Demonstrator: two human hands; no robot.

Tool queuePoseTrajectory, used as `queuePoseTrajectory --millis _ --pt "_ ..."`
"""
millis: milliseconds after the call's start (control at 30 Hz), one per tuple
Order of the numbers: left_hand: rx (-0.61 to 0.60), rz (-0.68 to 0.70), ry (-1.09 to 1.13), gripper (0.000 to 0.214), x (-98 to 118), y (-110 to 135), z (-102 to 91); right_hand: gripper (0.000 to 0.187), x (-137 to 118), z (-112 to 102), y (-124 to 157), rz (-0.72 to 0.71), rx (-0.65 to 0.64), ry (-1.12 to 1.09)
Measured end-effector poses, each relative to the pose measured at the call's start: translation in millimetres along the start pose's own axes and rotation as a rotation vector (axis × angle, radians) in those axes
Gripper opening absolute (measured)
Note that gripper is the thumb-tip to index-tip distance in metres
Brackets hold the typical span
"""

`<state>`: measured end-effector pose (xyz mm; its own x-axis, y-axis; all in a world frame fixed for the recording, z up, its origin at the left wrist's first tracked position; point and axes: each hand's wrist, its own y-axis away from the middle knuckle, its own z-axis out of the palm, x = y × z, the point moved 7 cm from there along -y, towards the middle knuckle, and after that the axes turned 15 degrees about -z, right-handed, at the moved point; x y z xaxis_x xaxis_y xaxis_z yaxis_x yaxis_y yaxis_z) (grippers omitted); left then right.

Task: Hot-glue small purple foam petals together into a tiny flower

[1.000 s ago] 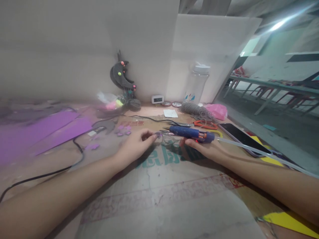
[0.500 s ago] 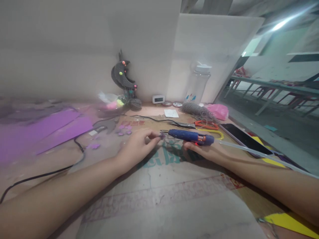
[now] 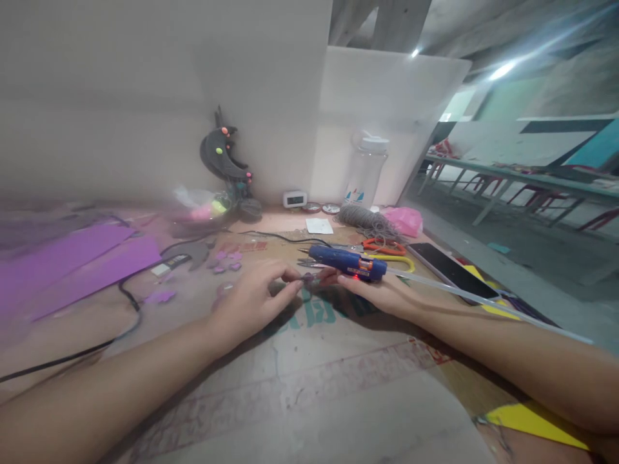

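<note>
My left hand [image 3: 264, 293] pinches a small purple piece [image 3: 307, 278], perhaps a paper flower, between thumb and fingertips. My right hand [image 3: 372, 290] is closed round a blue hot glue gun [image 3: 345, 261], which lies across the top of it. The gun's nozzle points left, above the pinched piece, and a red light glows on its body. A long clear glue stick [image 3: 449, 290] runs from its back end toward the right. My right fingertips come close to the purple piece; whether they touch it I cannot tell. Several cut purple flowers [image 3: 227, 261] lie left of my left hand.
Purple sheets [image 3: 111, 254] and a black cord [image 3: 130, 299] spread on the left. Behind stand a grey crescent ornament [image 3: 220, 154], a small clock [image 3: 294, 199] and a clear bottle [image 3: 366, 171]. Grey yarn [image 3: 365, 219], orange-handled scissors [image 3: 384, 245] and a phone [image 3: 449, 270] lie to the right.
The glue gun's nozzle has moved up and away from the purple piece. My right fingers have come in toward that piece. The whole view has shifted slightly.
</note>
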<state>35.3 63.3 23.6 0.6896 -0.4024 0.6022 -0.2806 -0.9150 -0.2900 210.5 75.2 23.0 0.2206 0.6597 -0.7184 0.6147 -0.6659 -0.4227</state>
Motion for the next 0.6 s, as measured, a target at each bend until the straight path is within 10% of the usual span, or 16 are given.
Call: queuePoseTrajectory --millis 600 --pt "0.029 0.04 -0.025 0.016 -0.5 1.1 3.3 0.036 -8.0 15.9 1.7 0.135 -0.063 -0.106"
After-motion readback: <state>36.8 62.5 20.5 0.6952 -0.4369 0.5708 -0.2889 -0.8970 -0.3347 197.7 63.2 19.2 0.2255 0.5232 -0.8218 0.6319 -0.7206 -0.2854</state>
